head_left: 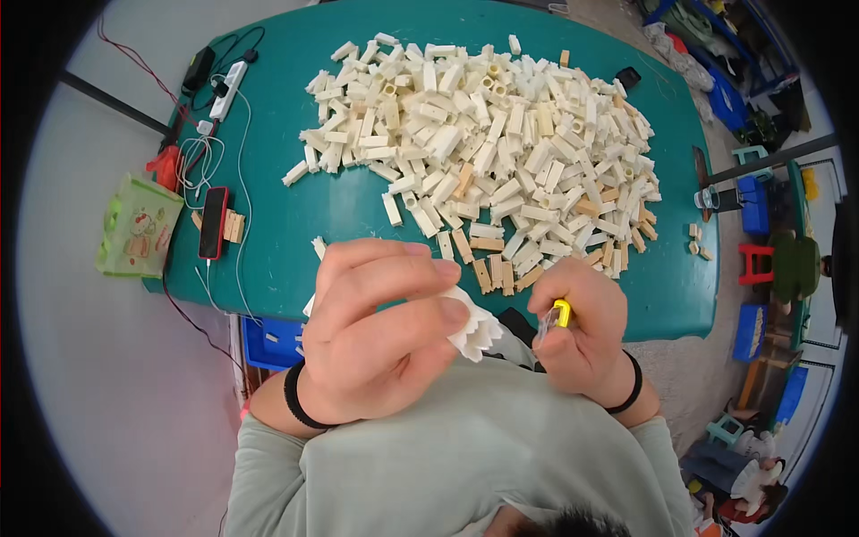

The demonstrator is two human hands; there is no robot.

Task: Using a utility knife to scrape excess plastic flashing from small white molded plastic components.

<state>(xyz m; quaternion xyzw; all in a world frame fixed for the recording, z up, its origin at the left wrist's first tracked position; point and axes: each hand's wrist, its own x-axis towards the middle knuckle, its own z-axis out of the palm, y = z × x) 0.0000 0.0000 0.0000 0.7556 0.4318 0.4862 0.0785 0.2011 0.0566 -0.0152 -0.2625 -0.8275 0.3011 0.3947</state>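
A white piece (477, 333) with a jagged end is pinched between the thumb and fingertips of the left hand (380, 327), the fingers curved over it and its toothed end turned toward the right hand (586, 331). By the right hand, fingers curled tightly and thumb pressed in, a small yellow tool (561, 313) with a clear part is gripped; its working end cannot be made out. The piece and the tool are held apart, above the lap, just off the near edge of the green table (344, 208). The step in hand is judged to be hand-finishing of the single piece, perhaps at its jagged end. For the next move, the piece would need to be kept steady and the tool brought to it, with the left fingertips kept out of its path.

Beyond the hands, a broad heap of cream pieces (465, 134) is spread over the table, with tan pieces (488, 243) mixed in along its near side; reach straight ahead is crowded by it. To the left, a phone (213, 224), a white power strip (229, 91) and a green bag (139, 225) are seen, with a loose white cable (242, 192) that could be snagged. Below that side, a blue bin (268, 345) is partly hidden by the left arm
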